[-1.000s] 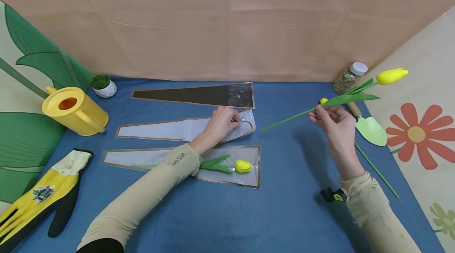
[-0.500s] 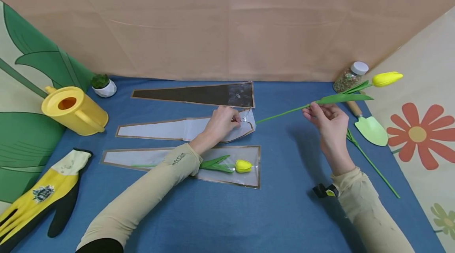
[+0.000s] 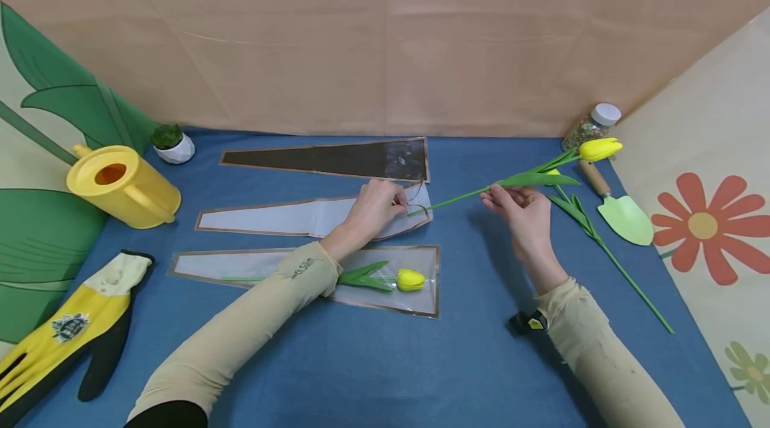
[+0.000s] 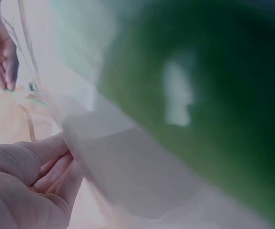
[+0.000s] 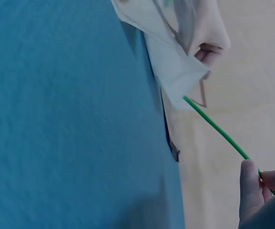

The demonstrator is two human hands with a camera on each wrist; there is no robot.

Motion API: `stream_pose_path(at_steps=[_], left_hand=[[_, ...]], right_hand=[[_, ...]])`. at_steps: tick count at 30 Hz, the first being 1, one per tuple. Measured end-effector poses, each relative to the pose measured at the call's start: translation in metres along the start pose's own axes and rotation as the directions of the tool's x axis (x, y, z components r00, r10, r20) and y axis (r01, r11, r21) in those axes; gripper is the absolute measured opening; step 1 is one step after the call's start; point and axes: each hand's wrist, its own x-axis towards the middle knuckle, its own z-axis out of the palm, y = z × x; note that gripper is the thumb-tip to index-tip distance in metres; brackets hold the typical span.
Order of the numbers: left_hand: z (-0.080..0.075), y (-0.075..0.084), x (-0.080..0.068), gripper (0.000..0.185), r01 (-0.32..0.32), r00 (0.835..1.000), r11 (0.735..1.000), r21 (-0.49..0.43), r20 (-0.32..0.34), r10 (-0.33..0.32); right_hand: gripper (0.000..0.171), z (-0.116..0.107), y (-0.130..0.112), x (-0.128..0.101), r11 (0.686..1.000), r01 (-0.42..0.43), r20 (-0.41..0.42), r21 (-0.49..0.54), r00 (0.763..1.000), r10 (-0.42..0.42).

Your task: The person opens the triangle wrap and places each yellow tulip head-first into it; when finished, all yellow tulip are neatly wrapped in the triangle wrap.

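My right hand (image 3: 519, 202) pinches the green stem of a yellow tulip (image 3: 599, 148) and holds it level above the blue cloth. The stem's tip reaches into the open mouth of the middle clear sleeve (image 3: 301, 218). My left hand (image 3: 377, 204) pinches that sleeve's upper edge and lifts it. In the right wrist view the stem (image 5: 217, 128) enters the sleeve's white mouth (image 5: 175, 71), with my fingertips (image 5: 249, 191) round the stem. The left wrist view is blurred; it shows my left hand (image 4: 37, 181) on the film. Another yellow tulip (image 3: 410, 279) lies inside the near sleeve (image 3: 385, 281).
A dark sleeve (image 3: 337, 159) lies at the back. A further tulip (image 3: 607, 251) lies on the cloth to the right, beside a green trowel (image 3: 622, 214) and a seed jar (image 3: 589, 126). A yellow watering can (image 3: 120, 186), a small potted plant (image 3: 171, 143) and a yellow glove (image 3: 66, 331) are on the left.
My right hand moved left and lowered the tulip, so the stem's tip went from open air into the middle sleeve's mouth. My left hand kept hold of the sleeve edge.
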Motion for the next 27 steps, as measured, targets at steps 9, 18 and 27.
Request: stream_pose_path(at_steps=[9, 18, 27], left_hand=[[0.001, 0.002, -0.003, 0.004, 0.001, 1.0, 1.0, 0.016, -0.013, 0.0], [0.002, 0.004, -0.004, 0.004, 0.0, 0.999, 1.0, 0.013, -0.045, 0.001], [0.004, 0.006, -0.004, 0.015, -0.023, 0.996, 0.999, 0.032, -0.083, 0.026]], right_hand=[[0.032, 0.004, 0.012, -0.003, 0.999, -0.031, 0.008, 0.021, 0.999, 0.031], [0.027, 0.003, 0.018, -0.006, 0.995, -0.075, 0.004, 0.062, 0.997, 0.075], [0.027, 0.011, 0.023, -0.009, 0.994, -0.091, 0.021, 0.068, 0.996, 0.09]])
